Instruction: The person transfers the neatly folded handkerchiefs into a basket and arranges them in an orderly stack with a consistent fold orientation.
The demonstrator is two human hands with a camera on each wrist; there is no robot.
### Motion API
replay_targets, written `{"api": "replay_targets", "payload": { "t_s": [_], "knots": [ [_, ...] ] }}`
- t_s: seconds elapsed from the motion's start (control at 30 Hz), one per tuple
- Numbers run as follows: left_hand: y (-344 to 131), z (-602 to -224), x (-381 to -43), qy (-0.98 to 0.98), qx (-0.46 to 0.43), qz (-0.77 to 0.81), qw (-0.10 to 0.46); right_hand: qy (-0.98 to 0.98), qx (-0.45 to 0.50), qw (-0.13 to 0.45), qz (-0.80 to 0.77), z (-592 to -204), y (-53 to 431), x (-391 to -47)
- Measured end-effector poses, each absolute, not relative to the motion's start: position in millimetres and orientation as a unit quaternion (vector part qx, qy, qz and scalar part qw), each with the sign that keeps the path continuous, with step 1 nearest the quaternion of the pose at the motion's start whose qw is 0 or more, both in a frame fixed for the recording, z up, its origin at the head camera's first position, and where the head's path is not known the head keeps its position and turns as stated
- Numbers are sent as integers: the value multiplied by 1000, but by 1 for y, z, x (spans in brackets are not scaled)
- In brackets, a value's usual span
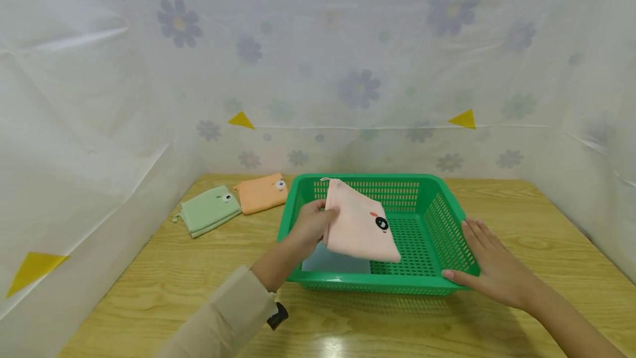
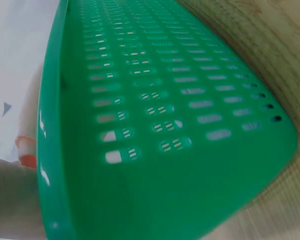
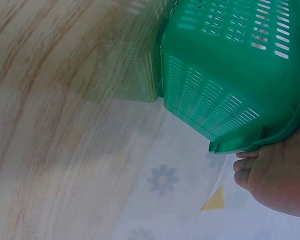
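Note:
My left hand [image 1: 309, 226] pinches a folded pink towel [image 1: 355, 220] by its left edge, thumb on the near side. The towel hangs tilted over the green basket [image 1: 367, 278], its loop up and its dark round embroidered face toward the right. Under it, on the left of the basket floor, lies a pale blue cloth [image 1: 334, 261], partly hidden. My right hand [image 1: 497, 267] rests on the basket's near right corner, fingers extended along the right rim and thumb on the front rim. In the right wrist view, fingertips [image 3: 244, 176] show just outside the rim.
A folded green towel [image 1: 211, 211] and a folded orange towel [image 1: 262, 193] lie side by side on the wooden table [image 1: 199, 303], left of the basket. A flower-patterned white sheet [image 1: 298, 70] closes off the back and sides.

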State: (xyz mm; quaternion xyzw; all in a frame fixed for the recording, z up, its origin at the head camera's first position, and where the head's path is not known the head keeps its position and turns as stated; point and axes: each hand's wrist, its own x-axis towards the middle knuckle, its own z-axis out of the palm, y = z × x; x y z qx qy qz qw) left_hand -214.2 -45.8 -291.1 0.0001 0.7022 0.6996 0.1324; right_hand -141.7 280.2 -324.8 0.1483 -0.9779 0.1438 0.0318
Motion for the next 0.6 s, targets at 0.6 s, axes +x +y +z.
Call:
{"api": "replay_targets", "payload": {
  "t_s": [0.6],
  "knots": [
    [-9, -297, -205, 702, 2, 697, 148, -977, 144, 29, 153, -327, 281, -144]
  ]
}}
